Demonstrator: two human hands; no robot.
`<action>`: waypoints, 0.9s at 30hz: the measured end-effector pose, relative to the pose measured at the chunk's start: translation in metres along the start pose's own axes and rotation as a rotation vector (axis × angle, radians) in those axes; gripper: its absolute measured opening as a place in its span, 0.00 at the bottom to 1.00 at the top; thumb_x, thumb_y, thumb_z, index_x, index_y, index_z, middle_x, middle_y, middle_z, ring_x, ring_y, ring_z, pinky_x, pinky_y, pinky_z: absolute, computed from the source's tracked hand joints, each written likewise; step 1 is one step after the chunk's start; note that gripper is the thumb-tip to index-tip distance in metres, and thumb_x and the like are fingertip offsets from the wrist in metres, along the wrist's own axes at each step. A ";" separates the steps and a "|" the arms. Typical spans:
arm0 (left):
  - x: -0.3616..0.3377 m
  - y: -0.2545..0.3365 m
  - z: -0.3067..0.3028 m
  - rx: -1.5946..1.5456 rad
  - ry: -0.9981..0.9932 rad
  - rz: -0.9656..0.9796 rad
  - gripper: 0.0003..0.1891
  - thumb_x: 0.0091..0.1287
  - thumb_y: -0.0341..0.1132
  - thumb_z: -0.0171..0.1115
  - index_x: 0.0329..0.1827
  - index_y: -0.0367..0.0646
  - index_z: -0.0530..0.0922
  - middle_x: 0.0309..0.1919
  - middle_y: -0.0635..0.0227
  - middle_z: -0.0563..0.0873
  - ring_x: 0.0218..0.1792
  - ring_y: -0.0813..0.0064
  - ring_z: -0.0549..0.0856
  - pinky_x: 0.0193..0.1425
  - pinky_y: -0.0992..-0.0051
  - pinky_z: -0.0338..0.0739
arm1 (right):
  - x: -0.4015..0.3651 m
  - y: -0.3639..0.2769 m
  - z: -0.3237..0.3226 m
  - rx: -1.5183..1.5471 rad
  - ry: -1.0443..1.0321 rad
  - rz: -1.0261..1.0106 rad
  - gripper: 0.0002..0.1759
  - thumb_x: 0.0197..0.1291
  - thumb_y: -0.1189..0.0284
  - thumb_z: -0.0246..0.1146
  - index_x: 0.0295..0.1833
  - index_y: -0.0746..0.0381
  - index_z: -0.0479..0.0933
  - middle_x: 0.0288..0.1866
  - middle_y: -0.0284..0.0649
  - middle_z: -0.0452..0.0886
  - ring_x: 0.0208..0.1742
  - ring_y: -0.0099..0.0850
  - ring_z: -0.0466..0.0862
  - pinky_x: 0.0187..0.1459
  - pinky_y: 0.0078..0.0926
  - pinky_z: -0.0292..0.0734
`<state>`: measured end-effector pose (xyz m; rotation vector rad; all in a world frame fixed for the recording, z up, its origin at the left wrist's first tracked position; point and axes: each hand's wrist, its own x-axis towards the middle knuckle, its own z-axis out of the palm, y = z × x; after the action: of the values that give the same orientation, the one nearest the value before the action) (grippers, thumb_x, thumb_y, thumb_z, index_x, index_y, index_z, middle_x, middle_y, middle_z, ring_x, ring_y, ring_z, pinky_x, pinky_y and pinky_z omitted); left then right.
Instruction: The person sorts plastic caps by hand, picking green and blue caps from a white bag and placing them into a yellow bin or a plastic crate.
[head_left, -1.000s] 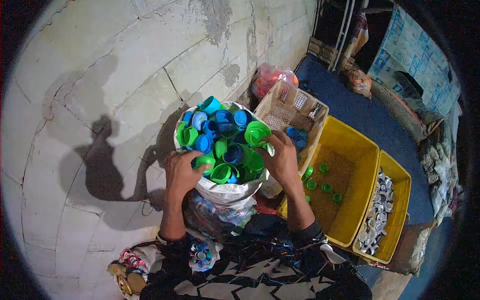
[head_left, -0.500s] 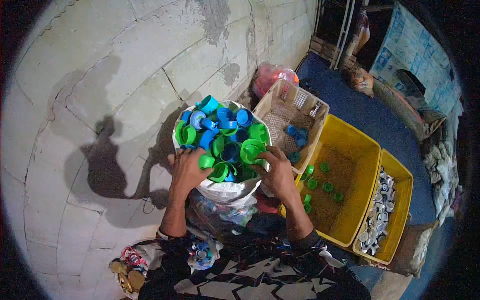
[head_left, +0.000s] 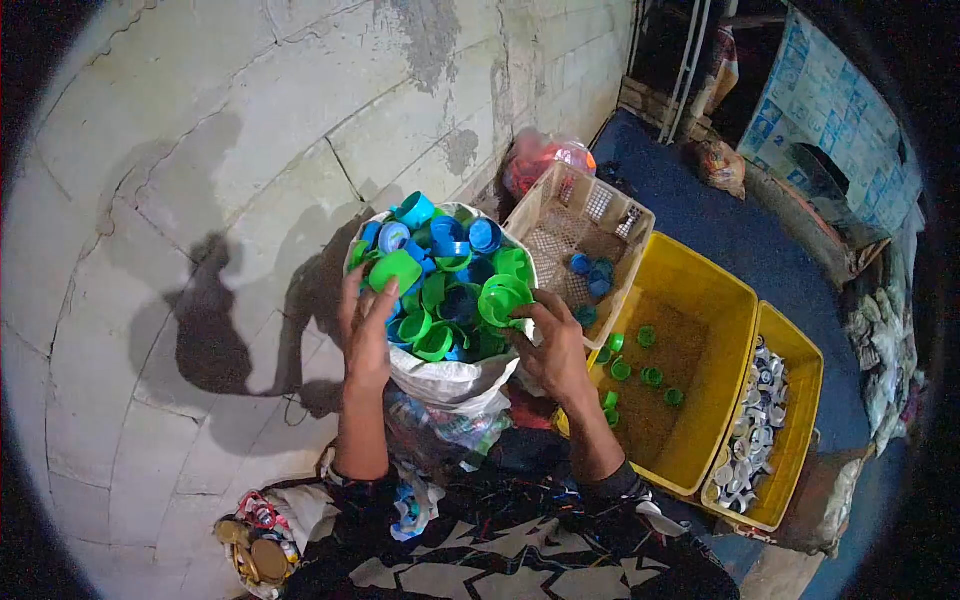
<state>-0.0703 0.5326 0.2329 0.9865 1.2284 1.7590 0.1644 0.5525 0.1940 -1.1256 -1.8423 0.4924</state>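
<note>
A white sack full of blue and green plastic caps stands before me, its mouth rolled open. On its left side my left hand grips a green cap between thumb and fingers, its smooth closed top facing up. Across the mouth, my right hand is closed on the edge of another green cap, which lies hollow side up over the pile. Blue caps gather mostly toward the far side of the sack, with green ones nearer me.
Right of the sack sit a beige perforated crate holding a few blue caps, a yellow bin with several green caps, and a smaller yellow bin of whitish pieces. A block wall rises at left. A bag of brown lids lies lower left.
My left hand has moved up and left with its green cap, turning so the cap's top shows. My right hand stays almost in place on its green cap.
</note>
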 end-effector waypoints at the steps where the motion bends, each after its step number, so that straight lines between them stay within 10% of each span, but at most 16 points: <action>1: -0.002 0.001 0.004 -0.048 -0.021 -0.023 0.27 0.67 0.38 0.66 0.66 0.40 0.67 0.55 0.60 0.80 0.51 0.70 0.81 0.56 0.70 0.74 | -0.001 0.000 -0.002 0.007 0.021 0.000 0.16 0.50 0.77 0.73 0.46 0.64 0.81 0.55 0.52 0.79 0.56 0.51 0.80 0.55 0.41 0.77; 10: -0.083 -0.097 0.115 0.279 -0.383 -0.160 0.22 0.73 0.55 0.57 0.53 0.44 0.78 0.33 0.72 0.84 0.25 0.82 0.79 0.28 0.78 0.74 | -0.074 0.046 -0.064 -0.090 0.270 0.232 0.17 0.50 0.79 0.73 0.47 0.65 0.81 0.54 0.50 0.79 0.54 0.49 0.81 0.54 0.38 0.78; 13: -0.111 -0.142 0.151 -0.018 -0.506 -0.875 0.24 0.68 0.59 0.61 0.52 0.49 0.78 0.33 0.70 0.85 0.23 0.83 0.79 0.24 0.78 0.73 | -0.134 0.085 -0.091 -0.123 0.295 0.402 0.17 0.50 0.80 0.70 0.48 0.64 0.81 0.55 0.52 0.78 0.57 0.50 0.79 0.55 0.39 0.77; 17: -0.142 -0.200 0.187 0.030 -0.667 -1.203 0.27 0.65 0.64 0.61 0.52 0.52 0.79 0.33 0.69 0.86 0.25 0.79 0.80 0.27 0.77 0.74 | -0.221 0.135 -0.110 -0.300 0.325 0.541 0.22 0.52 0.79 0.68 0.55 0.64 0.78 0.58 0.55 0.76 0.58 0.54 0.77 0.57 0.43 0.77; 27: -0.167 -0.294 0.291 0.244 -0.802 -1.268 0.33 0.62 0.69 0.59 0.56 0.51 0.75 0.43 0.70 0.81 0.35 0.75 0.79 0.37 0.69 0.74 | -0.265 0.223 -0.144 -0.366 0.381 0.676 0.31 0.50 0.79 0.67 0.63 0.63 0.71 0.62 0.58 0.73 0.61 0.57 0.74 0.61 0.46 0.73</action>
<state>0.3054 0.5631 -0.0071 0.6338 1.0895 0.1863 0.4473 0.4233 -0.0162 -1.9583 -1.2161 0.2819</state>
